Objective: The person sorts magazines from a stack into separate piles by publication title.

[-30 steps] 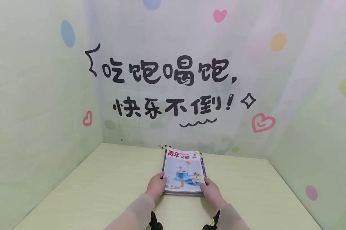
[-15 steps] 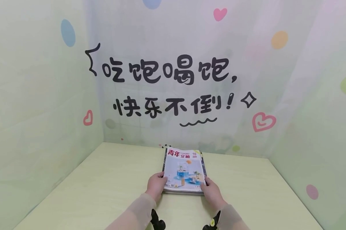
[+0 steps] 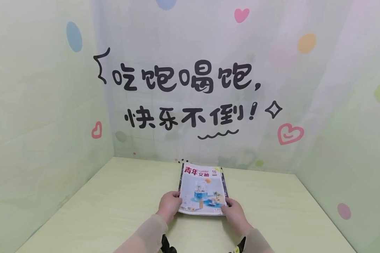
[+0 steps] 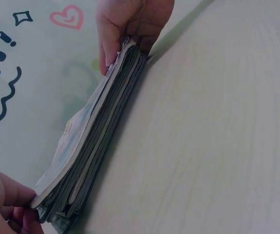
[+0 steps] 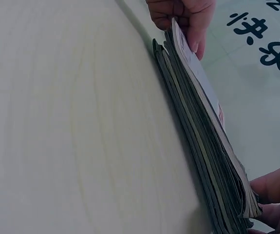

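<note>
A stack of worn magazines lies flat on the table, its page edges dark and uneven. On top is a magazine with a pale blue beach cover and red title. My left hand pinches its near left corner, thumb on the cover and fingers curled below. At the near right corner, my right hand grips the same magazine in a like way. Both wrist views show its edge standing slightly apart from the dark magazines beneath at the corners. Dark covers peek out along both sides in the head view.
The pale wood-grain table extends around the stack on both sides. Close behind it rises a printed back wall with large black lettering. Fabric side walls enclose the table at left and right.
The top magazine has slid slightly toward me and now covers the stack's near edge. Both hands have come a little nearer with it, still gripping its corners.
</note>
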Demonstrator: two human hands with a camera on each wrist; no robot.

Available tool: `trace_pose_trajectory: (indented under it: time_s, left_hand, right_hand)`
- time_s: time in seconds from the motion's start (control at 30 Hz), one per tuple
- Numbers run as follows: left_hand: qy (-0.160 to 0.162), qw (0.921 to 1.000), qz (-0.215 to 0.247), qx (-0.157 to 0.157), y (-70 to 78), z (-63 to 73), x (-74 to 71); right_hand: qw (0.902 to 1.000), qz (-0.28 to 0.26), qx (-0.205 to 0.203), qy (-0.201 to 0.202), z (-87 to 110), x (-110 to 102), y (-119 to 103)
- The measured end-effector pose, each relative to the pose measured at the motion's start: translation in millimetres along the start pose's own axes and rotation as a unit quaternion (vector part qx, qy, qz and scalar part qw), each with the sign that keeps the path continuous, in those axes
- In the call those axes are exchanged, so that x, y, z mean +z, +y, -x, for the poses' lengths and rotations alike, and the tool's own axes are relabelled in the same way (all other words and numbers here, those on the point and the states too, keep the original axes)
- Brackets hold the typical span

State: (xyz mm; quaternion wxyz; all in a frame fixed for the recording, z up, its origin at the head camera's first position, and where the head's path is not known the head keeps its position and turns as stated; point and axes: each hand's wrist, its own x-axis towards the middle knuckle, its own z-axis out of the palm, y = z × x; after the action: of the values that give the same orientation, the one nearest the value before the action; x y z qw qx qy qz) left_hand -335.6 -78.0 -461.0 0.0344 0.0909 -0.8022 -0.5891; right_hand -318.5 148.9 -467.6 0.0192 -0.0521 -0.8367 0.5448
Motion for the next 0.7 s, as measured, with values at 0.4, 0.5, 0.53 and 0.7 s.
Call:
trace_pose_trajectory:
  time_s: [0.4, 0.5, 0.53, 0.7]
  left_hand:
    - [-0.019, 0.9995, -0.011, 0.023, -13.4, 25.1, -9.5]
    - [-0.024, 0.9993, -0.013, 0.026, -15.8, 30.1, -12.3]
    - [-0.030, 0.9992, -0.011, 0.025, -16.3, 31.8, -13.3]
    - [-0.074, 0.9970, 0.008, 0.022, -18.2, 37.6, -14.7]
  right_hand:
    - [0.9893, 0.113, 0.044, 0.080, 29.4, -2.7, -1.1]
    - [0.9890, 0.128, 0.034, 0.065, 34.1, -4.8, -0.1]
    - [0.9901, 0.125, 0.032, 0.057, 35.0, -5.5, 0.2]
    - [0.9979, 0.051, 0.034, 0.022, 35.7, -6.6, 3.1]
